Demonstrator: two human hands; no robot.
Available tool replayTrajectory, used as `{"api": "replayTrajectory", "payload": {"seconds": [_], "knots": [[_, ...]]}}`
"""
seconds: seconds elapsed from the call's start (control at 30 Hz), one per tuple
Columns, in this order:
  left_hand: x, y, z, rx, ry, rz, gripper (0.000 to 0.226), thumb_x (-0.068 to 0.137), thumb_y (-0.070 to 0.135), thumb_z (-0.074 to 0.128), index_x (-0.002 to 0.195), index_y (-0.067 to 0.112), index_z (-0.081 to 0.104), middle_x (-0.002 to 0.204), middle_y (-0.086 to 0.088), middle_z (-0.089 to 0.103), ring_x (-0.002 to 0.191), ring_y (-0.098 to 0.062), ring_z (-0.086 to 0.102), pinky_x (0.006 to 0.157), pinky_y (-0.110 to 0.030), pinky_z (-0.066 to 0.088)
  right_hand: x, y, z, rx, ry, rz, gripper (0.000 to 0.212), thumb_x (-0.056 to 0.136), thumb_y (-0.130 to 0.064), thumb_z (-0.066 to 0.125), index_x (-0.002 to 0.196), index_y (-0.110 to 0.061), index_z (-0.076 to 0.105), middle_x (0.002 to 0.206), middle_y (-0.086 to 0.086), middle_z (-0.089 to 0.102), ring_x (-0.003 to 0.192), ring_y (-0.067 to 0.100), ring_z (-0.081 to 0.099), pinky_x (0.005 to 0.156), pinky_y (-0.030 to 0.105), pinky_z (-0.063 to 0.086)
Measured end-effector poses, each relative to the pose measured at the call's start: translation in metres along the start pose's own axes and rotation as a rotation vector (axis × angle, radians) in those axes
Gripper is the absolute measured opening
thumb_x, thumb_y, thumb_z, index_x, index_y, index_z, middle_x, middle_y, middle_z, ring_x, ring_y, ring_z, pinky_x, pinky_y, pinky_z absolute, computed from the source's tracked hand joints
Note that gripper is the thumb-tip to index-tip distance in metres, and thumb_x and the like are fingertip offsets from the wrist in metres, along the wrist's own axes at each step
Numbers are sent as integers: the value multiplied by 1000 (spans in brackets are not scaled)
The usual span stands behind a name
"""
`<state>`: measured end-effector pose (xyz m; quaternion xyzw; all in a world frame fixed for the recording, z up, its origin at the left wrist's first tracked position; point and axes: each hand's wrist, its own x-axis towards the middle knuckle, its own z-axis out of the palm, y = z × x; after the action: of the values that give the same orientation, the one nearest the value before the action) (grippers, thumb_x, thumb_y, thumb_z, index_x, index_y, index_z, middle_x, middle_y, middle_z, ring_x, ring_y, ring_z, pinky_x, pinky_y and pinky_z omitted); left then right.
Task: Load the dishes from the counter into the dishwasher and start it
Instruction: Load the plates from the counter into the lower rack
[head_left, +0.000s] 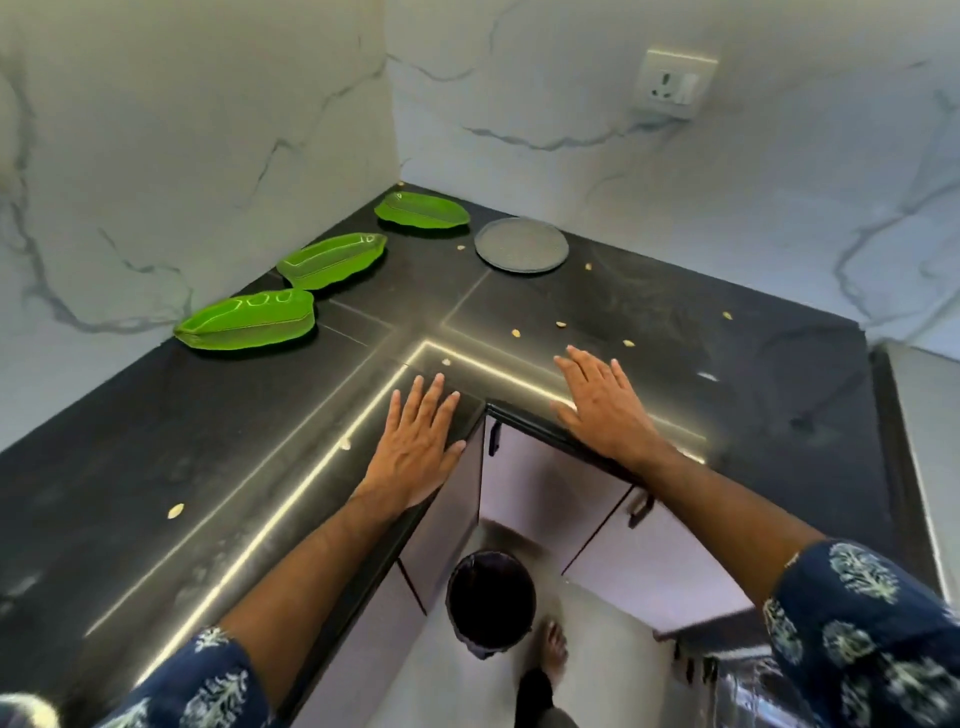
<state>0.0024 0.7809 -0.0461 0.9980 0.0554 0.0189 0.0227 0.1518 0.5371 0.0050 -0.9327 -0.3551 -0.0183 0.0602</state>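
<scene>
A black bench (675, 322) bends around a corner, with white marble walls behind it. The person's left hand (415, 441) lies flat on the near edge of the bench, at the inner corner. Its fingers (431, 400) are straight and a little spread, and they hold nothing. The right hand (602, 405) lies flat on the bench edge to the right. Its fingers (587, 371) are straight and spread too, and they hold nothing.

The dishes are far from both hands. Three green leaf-shaped plates sit in a row by the left wall. The nearest leaf plate (247, 325) is at the left. The middle leaf plate (335, 260) is just past it. The farthest leaf plate (422, 210) is in the far corner. A round grey plate (521, 244) sits just to the right of that one.

Small pale seeds (517, 333) lie here and there on the bench. A wall socket (674, 85) is high on the right wall. Down on the floor a dark bin (491, 603) stands by the pale cupboard doors (550, 483), next to a bare foot (556, 644).
</scene>
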Motion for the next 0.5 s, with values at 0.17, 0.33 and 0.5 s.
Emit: {"api": "replayTrajectory", "payload": {"seconds": [0.17, 0.33, 0.5], "knots": [[106, 10, 26, -22, 8, -5, 67, 104, 51, 28, 160, 16, 15, 168, -9, -1, 154, -27, -10, 125, -51, -5, 109, 62, 16, 8, -64, -40, 63, 100, -42, 46, 153, -15, 28, 161, 6, 25, 149, 23, 21, 123, 50, 16], [193, 21, 62, -2, 13, -12, 65, 104, 50, 23, 159, 15, 19, 168, -9, 4, 155, -24, -2, 126, -51, 2, 218, 120, 39, 20, -70, -92, 57, 98, -34, 53, 148, -11, 37, 150, 11, 38, 137, 30, 39, 115, 46, 32], [211, 11, 88, -150, 86, -63, 65, 103, 49, 26, 159, 17, 17, 168, -4, 7, 155, -17, -3, 126, -48, 5, 308, 151, 71, 28, -83, -125, 50, 96, -22, 55, 141, -7, 43, 136, 14, 49, 124, 36, 47, 104, 45, 39]]}}
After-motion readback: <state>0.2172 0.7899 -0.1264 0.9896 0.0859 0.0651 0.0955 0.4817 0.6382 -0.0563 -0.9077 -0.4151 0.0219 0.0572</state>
